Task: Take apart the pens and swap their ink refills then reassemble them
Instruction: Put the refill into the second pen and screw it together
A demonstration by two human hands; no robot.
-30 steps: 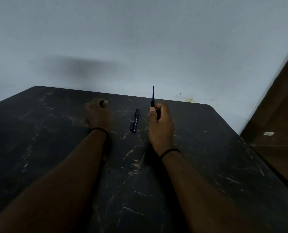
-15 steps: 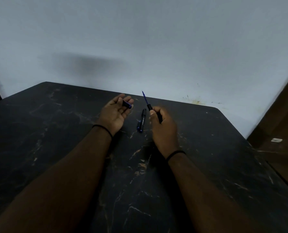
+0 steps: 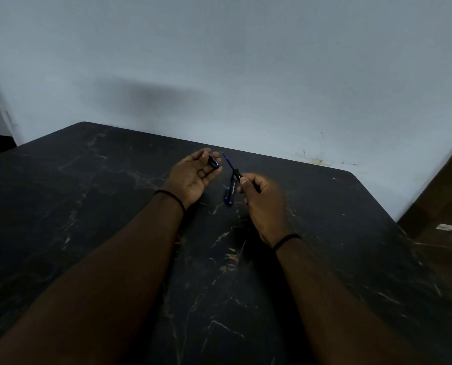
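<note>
Left hand lies palm up above the black marble-pattern bench, fingers relaxed, a small dark blue-tipped pen piece resting across them. Right hand: grip pinches a black pen barrel, its thin blue ink refill protruding up-left. A second black-and-blue pen lies on the bench between the hands.
</note>
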